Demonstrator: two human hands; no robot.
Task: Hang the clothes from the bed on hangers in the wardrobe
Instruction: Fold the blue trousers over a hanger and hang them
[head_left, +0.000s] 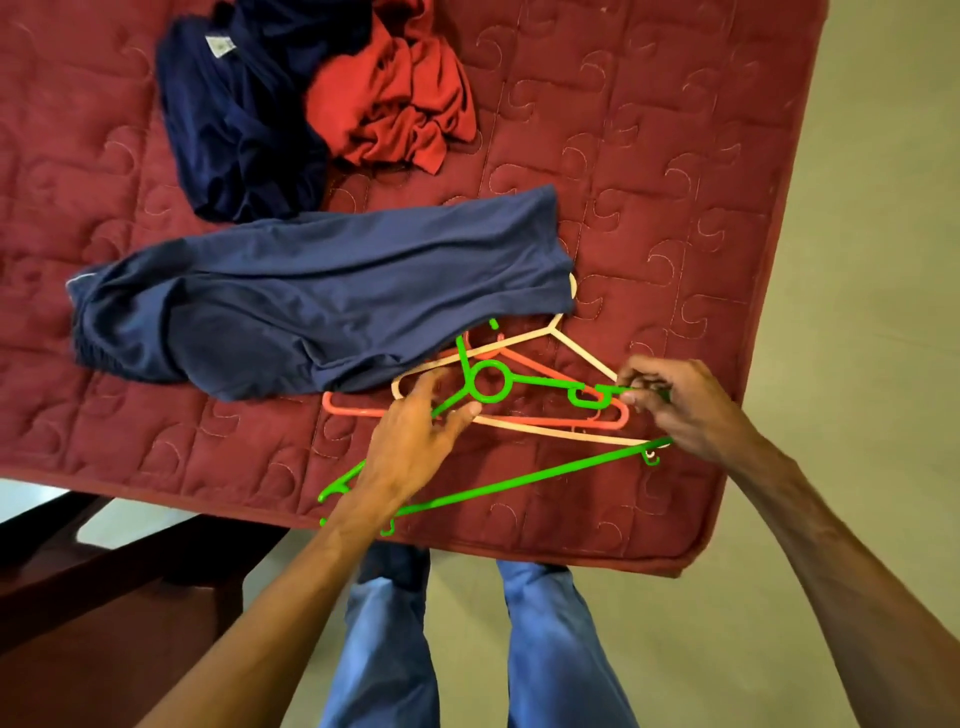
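Red quilted mattress fills the upper part of the frame, with beige floor at the right and along the bottom. Dark wooden furniture sits at the lower left, and the person's jeans show at bottom centre.

Three garments lie on the mattress. A crumpled navy one is at the upper left, touching a bunched red one just to its right. A blue one is spread across the middle, its lower right edge draped over the tops of the hangers.

Three hangers are stacked near the mattress's lower edge, right of centre. A green hanger lies uppermost, over a cream hanger and a pink hanger, whose hooks are hidden under the blue cloth.

The left hand has its fingers curled round the green hanger's left shoulder, just below the ring at its neck. The right hand pinches the far end of the right shoulder between thumb and fingertips, at the corner where the bottom bar meets it. Whether the green hanger is lifted off the others cannot be told.
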